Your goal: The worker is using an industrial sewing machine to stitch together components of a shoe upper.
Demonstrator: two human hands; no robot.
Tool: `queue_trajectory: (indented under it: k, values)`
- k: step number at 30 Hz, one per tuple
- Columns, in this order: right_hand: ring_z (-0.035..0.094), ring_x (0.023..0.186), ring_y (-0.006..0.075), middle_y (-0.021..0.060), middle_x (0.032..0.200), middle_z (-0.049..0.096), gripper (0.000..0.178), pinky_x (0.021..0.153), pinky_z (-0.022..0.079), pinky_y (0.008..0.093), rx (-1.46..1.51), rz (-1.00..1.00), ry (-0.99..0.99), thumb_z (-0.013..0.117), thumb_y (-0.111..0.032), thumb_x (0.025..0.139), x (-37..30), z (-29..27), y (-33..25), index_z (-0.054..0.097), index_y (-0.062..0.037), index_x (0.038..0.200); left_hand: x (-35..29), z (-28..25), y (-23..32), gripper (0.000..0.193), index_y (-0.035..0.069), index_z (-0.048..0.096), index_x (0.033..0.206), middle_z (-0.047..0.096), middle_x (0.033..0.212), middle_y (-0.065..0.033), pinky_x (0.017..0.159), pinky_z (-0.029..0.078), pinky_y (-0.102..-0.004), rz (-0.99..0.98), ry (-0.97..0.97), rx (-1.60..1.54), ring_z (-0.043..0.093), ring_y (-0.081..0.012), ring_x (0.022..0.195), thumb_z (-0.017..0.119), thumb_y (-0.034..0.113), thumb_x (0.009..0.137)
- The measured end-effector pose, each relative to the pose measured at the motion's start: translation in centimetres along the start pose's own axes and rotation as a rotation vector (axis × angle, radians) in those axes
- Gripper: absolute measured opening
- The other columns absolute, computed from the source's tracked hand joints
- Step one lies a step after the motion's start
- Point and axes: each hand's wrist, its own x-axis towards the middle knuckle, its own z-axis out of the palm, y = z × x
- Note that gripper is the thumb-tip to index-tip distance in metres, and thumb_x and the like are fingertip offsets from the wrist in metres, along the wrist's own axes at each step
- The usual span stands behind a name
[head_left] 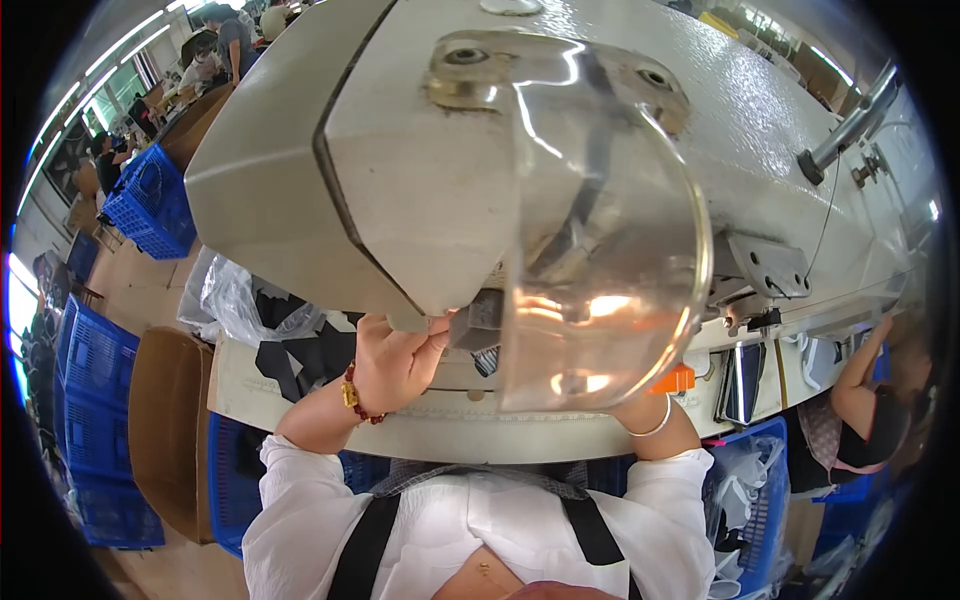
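Note:
A large pale sewing machine (pixel 430 190) fills the upper middle, and a curved clear plastic shield (pixel 610 250) hangs from its head. My left hand (pixel 400 355) is under the left end of the head, thumb and fingers pressed together beside a dark grey block-shaped piece (pixel 477 320). Whatever lies between those fingertips is hidden. Of my right arm, the wrist (pixel 655 418) with a bangle shows below the shield; glare and the shield hide the fingers. An orange piece (pixel 675 378) sits right by that wrist. Black cut pieces (pixel 300 360) lie left of my left hand.
Clear plastic bags (pixel 245 295) lie at the table's left. A dark phone-like slab (pixel 740 382) rests at the right. Below stand a cardboard box (pixel 165 430), blue crates (pixel 95 370) and a blue basket (pixel 765 480) with bagged pieces. Another person's arm (pixel 860 370) is at far right.

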Motion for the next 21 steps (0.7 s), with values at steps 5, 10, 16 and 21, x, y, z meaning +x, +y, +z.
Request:
queue_trajectory:
  k: [5,10,16,21]
  values:
    - [0.067,0.1,0.0152,-0.0008,0.111,0.072,0.018,0.092,0.053,0.0309,0.184,0.127,0.001,0.082,-0.033,0.081,0.8,0.2,-1.1,0.076,-0.0194,0.091,0.5,-0.6,0.5,0.024,0.008,0.073,0.088,0.066,0.082,-0.0072,0.049,0.042,-0.027,0.27,-0.049,0.069,0.059,-0.0171,0.059,0.073,-0.002,0.067]
    - [0.068,0.104,0.0153,0.0012,0.115,0.072,0.024,0.094,0.053,0.0312,0.016,0.0,-0.019,0.08,-0.025,0.082,0.9,-0.1,-0.6,0.075,-0.0146,0.102,0.9,-0.4,0.5,0.025,0.01,0.071,0.085,0.065,0.086,-0.006,0.046,0.038,-0.0254,0.31,-0.052,0.084,0.054,-0.0129,0.055,0.072,-0.002,0.063]
    - [0.061,0.122,0.0184,0.0084,0.137,0.062,0.051,0.103,0.05,0.034,0.705,0.347,-0.15,0.059,-0.036,0.096,-0.8,0.4,0.5,0.057,-0.0089,0.139,-0.7,0.5,-0.3,0.021,0.012,0.067,0.083,0.065,0.091,-0.0076,0.049,0.039,-0.0266,0.271,-0.073,0.139,0.055,-0.0135,0.055,0.071,0.002,0.065]
    - [0.058,0.125,0.0265,0.0147,0.142,0.056,0.066,0.106,0.049,0.0445,1.124,0.221,-0.192,0.04,-0.052,0.102,-0.9,2.1,4.3,0.046,-0.0033,0.147,-1.8,1.7,-1.4,0.019,0.015,0.065,0.081,0.067,0.093,-0.0071,0.057,0.041,-0.0324,0.213,-0.107,0.159,0.058,-0.0161,0.061,0.073,0.005,0.066]
